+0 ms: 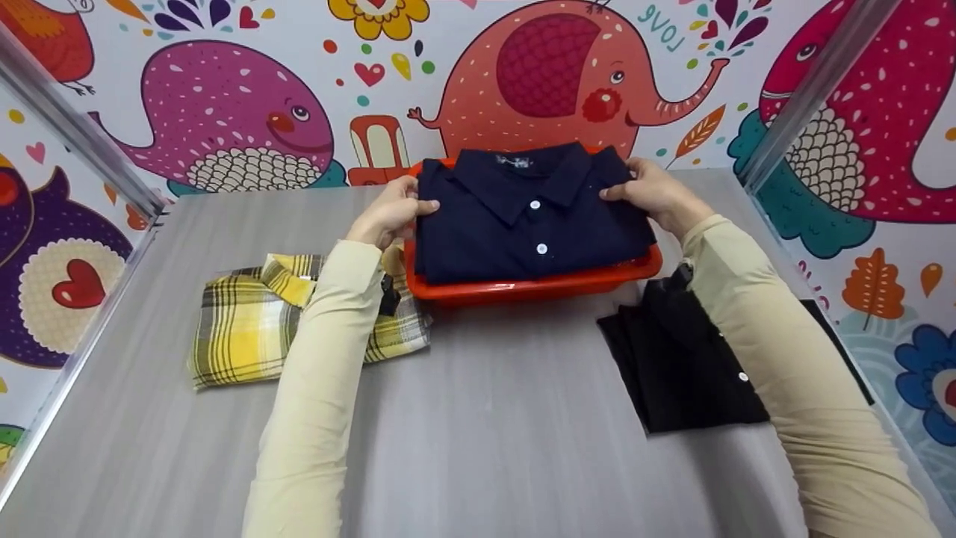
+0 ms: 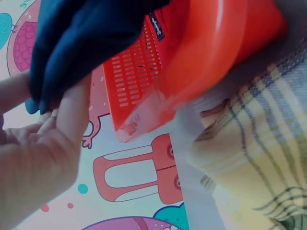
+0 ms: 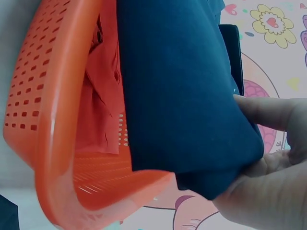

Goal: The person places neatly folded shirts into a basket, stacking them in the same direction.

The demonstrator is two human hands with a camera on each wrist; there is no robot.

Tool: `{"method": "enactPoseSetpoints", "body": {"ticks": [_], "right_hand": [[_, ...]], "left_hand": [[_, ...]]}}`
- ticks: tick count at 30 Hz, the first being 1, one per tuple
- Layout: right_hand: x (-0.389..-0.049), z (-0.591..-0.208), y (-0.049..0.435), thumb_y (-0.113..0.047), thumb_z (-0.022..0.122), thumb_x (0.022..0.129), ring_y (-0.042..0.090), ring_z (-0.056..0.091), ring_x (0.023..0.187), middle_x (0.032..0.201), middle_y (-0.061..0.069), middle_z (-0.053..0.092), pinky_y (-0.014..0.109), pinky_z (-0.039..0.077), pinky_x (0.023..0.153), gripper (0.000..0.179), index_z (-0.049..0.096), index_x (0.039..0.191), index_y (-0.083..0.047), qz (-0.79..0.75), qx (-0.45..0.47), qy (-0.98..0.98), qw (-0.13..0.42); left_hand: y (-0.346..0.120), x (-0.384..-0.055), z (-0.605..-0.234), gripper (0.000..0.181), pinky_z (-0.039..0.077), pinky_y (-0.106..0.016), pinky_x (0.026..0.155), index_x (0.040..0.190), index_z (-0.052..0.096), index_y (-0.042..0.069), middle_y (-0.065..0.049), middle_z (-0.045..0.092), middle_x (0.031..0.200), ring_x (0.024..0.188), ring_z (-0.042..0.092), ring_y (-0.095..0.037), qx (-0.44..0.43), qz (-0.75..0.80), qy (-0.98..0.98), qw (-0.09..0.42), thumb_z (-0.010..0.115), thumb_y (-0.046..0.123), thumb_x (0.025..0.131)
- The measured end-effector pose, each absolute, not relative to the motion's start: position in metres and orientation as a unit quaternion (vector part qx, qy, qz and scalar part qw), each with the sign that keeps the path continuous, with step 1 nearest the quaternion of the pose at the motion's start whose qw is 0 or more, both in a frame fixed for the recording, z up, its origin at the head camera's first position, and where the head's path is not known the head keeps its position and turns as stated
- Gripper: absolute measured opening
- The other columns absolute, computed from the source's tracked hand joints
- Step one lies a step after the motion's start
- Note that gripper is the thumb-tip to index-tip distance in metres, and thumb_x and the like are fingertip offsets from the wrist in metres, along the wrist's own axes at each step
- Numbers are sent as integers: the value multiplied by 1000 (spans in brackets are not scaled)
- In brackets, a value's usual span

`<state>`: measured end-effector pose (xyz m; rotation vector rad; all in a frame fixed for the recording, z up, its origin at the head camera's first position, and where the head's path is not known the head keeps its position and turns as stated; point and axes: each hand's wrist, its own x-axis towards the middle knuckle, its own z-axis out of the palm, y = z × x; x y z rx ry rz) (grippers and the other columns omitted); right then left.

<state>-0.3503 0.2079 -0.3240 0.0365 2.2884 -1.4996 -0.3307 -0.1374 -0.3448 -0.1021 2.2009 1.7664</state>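
A folded navy shirt, collar toward the back and white buttons up, is held over an orange-red plastic basket. My left hand pinches its left edge, thumb on top and fingers beneath. At the opposite edge my right hand grips it the same way. Both wrist views show the shirt raised above the basket's rim. Inside the basket, under the navy shirt, lies a red garment, with a dark label visible in the left wrist view.
On the grey table, a folded yellow plaid shirt lies left of the basket, partly behind my left sleeve. A folded black shirt lies to the right, partly under my right arm. A cartoon-patterned wall stands behind the basket.
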Motion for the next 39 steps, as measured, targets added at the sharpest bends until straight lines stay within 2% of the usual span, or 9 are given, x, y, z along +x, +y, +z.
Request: {"method": "enactPoseSetpoints", "body": {"ticks": [4,11,14,17,21,25,28,33,39], "right_hand": [[-352,-322,208,-4,55,95,33,32,134,152,21,26,45,26,111,71,13,152,2,-533,12,821,203],[-353,-327,207,-2,55,94,33,34,133,151,21,29,45,30,110,71,14,152,1,-537,13,821,192],[-350,-330,207,-11,55,96,35,38,129,147,23,31,46,33,108,67,17,150,2,-515,18,838,178],[-347,-332,212,-21,54,98,37,40,125,142,25,35,50,35,105,64,20,147,2,-482,26,861,159],[-345,-338,227,-25,50,98,40,36,126,141,27,34,55,32,106,61,22,145,4,-457,26,877,144],[-342,-347,240,-22,47,98,41,33,127,141,29,32,56,29,106,57,24,142,7,-443,23,884,149],[-338,-355,247,-21,47,97,42,33,126,139,30,33,58,29,106,56,26,140,8,-435,21,887,154],[-332,-365,255,-21,48,96,42,35,124,138,30,34,58,30,105,56,27,139,9,-430,14,889,158],[-323,-377,268,-21,50,95,44,37,122,139,35,35,56,33,102,55,29,136,10,-408,9,898,167]], "left_hand": [[-135,-333,-343,20,54,-24,58,112,43,1,-11,46,102,76,58,-15,-35,606,779,155,55,5,96],[-133,-334,-344,21,52,-23,58,114,43,-1,-9,45,95,73,55,-15,-37,596,787,153,54,4,97],[-134,-333,-345,30,53,-24,66,124,42,-5,-10,46,101,78,54,-15,-45,576,799,165,52,7,98],[-141,-330,-344,40,48,-24,73,135,42,-6,-11,46,108,82,48,-15,-44,538,827,161,50,12,100],[-157,-326,-341,42,43,-29,78,138,44,-6,-12,47,114,88,43,-16,-37,507,849,141,47,14,100],[-173,-321,-343,42,43,-39,94,139,43,-6,-19,48,127,107,47,-25,-34,495,855,152,45,12,100],[-185,-316,-348,43,35,-49,105,140,42,-6,-23,42,141,126,39,-34,-34,498,850,169,44,12,101],[-206,-306,-358,44,29,-53,108,141,37,-8,-26,36,145,131,33,-39,-43,504,842,187,41,11,100],[-223,-294,-372,48,30,-54,107,143,33,-8,-28,32,146,134,29,-43,-48,482,849,212,40,13,101]]}}
